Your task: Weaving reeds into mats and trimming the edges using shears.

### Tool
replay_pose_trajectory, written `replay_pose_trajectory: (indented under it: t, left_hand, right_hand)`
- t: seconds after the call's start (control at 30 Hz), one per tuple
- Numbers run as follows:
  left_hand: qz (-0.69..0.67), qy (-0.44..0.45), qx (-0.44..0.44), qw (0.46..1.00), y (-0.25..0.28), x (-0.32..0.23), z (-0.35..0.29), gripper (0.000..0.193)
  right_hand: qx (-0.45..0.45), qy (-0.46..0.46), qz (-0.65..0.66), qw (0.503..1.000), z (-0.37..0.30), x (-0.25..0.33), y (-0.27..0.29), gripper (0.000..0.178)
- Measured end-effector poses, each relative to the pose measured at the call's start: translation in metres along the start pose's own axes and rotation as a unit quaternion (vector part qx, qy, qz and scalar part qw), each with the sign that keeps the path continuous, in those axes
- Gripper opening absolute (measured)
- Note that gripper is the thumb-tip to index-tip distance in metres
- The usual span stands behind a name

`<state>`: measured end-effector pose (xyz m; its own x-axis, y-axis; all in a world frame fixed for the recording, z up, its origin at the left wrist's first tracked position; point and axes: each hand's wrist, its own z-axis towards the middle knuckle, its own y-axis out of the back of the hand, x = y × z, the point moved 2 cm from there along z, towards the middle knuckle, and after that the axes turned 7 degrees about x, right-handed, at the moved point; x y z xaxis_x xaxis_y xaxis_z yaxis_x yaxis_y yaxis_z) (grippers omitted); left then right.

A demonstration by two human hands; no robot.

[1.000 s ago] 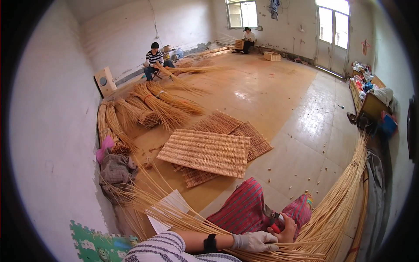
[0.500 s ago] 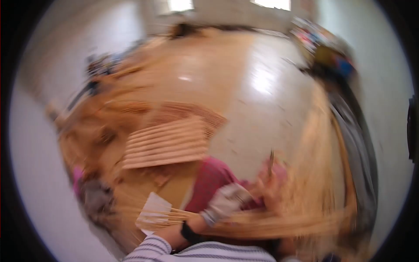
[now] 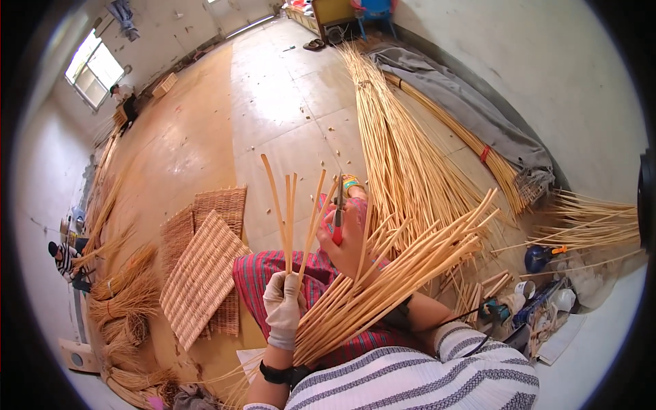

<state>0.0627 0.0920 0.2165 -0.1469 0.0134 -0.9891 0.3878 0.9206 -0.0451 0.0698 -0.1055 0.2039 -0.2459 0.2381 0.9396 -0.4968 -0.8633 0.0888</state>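
Note:
My left hand [image 3: 283, 301], in a pale work glove, is closed around several peeled wicker rods [image 3: 290, 225] that stand up with their ends fanned apart. Close by on its right, my bare right hand [image 3: 347, 239] grips red-handled pruning shears [image 3: 339, 198] with the blades pointing up. A thick bundle of wicker rods [image 3: 403, 280] lies slantwise over my lap and right forearm. Beneath my hands is a red checked cloth [image 3: 256, 280] on my legs. Left of it, woven wicker panels [image 3: 201, 280] lie overlapping on the floor.
A long spread of rods [image 3: 403, 157] reaches away on the right, beside a grey cloth [image 3: 451, 89]. Tools and a blue spray bottle [image 3: 538, 258] sit at lower right. Fibre bundles [image 3: 126, 294] lie at left. Two people [image 3: 63, 260] are farther off along the left side.
The view has swung, moving the panels left, and is now sharp. My left hand has come up with upright rods in it. The long bundle now slants up to the right instead of lying level.

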Motion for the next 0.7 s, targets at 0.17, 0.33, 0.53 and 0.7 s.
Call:
replay_pose_trajectory:
  t: [0.17, 0.33, 0.53, 0.7]
  left_hand:
    - [0.007, -0.005, -0.016, 1.000, -0.006, 0.002, -0.004, 0.026]
    - [0.004, 0.005, -0.003, 1.000, -0.009, -0.004, -0.005, 0.024]
    - [0.015, 0.008, -0.022, 1.000, -0.003, -0.008, -0.007, 0.023]
    - [0.008, 0.004, 0.004, 1.000, -0.004, -0.009, -0.008, 0.023]
  right_hand:
    - [-0.035, 0.049, -0.069, 0.996, -0.002, -0.005, -0.009, 0.065]
    - [0.007, -0.025, -0.020, 0.999, 0.000, -0.004, -0.004, 0.050]
    - [0.090, -0.143, 0.026, 0.985, 0.000, -0.015, -0.003, 0.041]
    - [0.023, -0.008, 0.066, 0.997, 0.009, -0.023, -0.017, 0.043]
